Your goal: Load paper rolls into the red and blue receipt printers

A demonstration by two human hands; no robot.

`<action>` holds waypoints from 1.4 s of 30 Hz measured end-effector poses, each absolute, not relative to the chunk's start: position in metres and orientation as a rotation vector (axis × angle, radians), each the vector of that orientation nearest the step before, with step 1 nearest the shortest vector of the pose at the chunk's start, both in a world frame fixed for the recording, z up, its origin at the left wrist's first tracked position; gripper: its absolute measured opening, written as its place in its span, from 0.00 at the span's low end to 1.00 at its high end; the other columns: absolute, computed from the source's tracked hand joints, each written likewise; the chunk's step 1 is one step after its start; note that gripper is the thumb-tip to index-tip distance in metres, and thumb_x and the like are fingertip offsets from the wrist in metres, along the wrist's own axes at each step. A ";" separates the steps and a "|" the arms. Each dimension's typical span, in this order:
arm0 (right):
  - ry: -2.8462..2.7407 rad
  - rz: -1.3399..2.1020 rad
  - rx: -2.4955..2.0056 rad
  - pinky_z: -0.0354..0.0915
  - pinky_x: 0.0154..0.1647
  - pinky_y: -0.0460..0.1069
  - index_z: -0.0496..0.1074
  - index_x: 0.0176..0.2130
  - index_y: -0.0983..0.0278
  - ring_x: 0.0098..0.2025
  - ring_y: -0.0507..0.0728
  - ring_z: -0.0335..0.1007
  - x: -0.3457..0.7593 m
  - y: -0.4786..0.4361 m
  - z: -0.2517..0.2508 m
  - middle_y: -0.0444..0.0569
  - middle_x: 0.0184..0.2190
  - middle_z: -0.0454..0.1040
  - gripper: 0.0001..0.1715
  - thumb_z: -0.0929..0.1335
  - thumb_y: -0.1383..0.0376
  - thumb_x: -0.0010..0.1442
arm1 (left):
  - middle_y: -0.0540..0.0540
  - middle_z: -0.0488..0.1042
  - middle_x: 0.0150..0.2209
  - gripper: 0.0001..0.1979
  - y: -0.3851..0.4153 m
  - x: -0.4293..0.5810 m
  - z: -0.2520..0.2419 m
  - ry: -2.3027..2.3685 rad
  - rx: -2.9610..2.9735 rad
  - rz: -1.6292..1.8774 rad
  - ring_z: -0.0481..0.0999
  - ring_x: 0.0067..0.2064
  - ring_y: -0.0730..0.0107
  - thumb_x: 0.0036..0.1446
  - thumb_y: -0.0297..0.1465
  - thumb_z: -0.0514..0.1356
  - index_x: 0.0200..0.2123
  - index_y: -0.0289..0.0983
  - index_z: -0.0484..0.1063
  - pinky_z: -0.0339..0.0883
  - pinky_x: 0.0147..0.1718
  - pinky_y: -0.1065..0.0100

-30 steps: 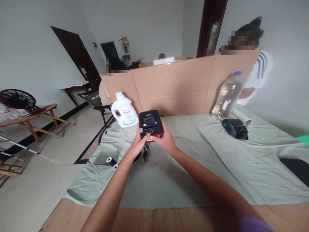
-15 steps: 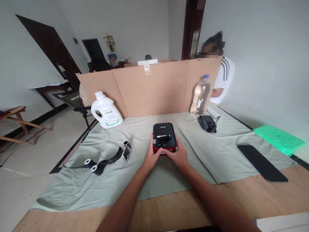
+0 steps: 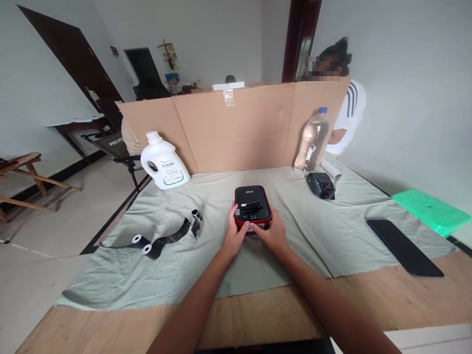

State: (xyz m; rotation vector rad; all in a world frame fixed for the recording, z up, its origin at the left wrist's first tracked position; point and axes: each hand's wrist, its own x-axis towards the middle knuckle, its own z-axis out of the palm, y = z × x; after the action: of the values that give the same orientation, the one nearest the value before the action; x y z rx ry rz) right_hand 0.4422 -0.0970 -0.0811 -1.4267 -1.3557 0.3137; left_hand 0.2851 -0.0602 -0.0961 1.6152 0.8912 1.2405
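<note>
A black and red label printer (image 3: 252, 194) rests on the green cloth, with a short piece of black film (image 3: 252, 206) showing on its top. My left hand (image 3: 234, 233) grips its left side, thumb at the front edge. On the opposite side my right hand (image 3: 273, 231) holds it the same way, and the two thumbs nearly meet at the front. Left of the hands lie black ribbon rolls (image 3: 151, 250) with a strip of film (image 3: 179, 235) trailing to a small core (image 3: 196, 215).
A white jug (image 3: 165, 164) stands back left before a cardboard screen (image 3: 236, 130). Back right are a water bottle (image 3: 312, 142), a small dark device (image 3: 320, 186) and a white tube (image 3: 332, 168). A black tray (image 3: 403, 247) lies right. A person sits behind the screen.
The view has shifted slightly. Both hands remain on the printer. The black film on its top now looks tilted and stands out more.
</note>
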 end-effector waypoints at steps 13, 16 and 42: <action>-1.413 0.392 -1.379 0.73 0.49 0.59 0.62 0.63 0.59 0.54 0.65 0.71 0.462 -0.089 -0.088 0.58 0.58 0.69 0.49 0.77 0.50 0.48 | 0.35 0.52 0.71 0.21 -0.042 0.267 -0.090 0.816 1.577 1.195 0.69 0.63 0.52 0.52 0.42 0.68 0.40 0.40 0.62 0.68 0.54 0.55; -1.425 0.427 -1.360 0.73 0.48 0.60 0.62 0.63 0.58 0.53 0.65 0.72 0.466 -0.087 -0.087 0.58 0.58 0.69 0.49 0.77 0.49 0.48 | 0.35 0.51 0.72 0.21 -0.037 0.266 -0.092 0.796 1.598 1.227 0.66 0.65 0.51 0.52 0.42 0.68 0.39 0.40 0.61 0.68 0.54 0.56; -1.900 0.126 -1.664 0.67 0.47 0.52 0.79 0.41 0.64 0.42 0.60 0.74 0.472 -0.011 0.001 0.53 0.40 0.80 0.15 0.64 0.63 0.61 | 0.42 0.67 0.62 0.18 -0.045 0.259 -0.090 0.869 2.236 1.367 0.64 0.63 0.55 0.61 0.36 0.61 0.54 0.42 0.71 0.61 0.62 0.50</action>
State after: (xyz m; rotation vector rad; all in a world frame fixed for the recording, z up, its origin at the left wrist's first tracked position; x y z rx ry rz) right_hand 0.4724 -0.0114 0.0014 -1.6640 -1.9000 0.1261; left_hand 0.2588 -0.0448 -0.0898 2.2358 0.8685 1.3674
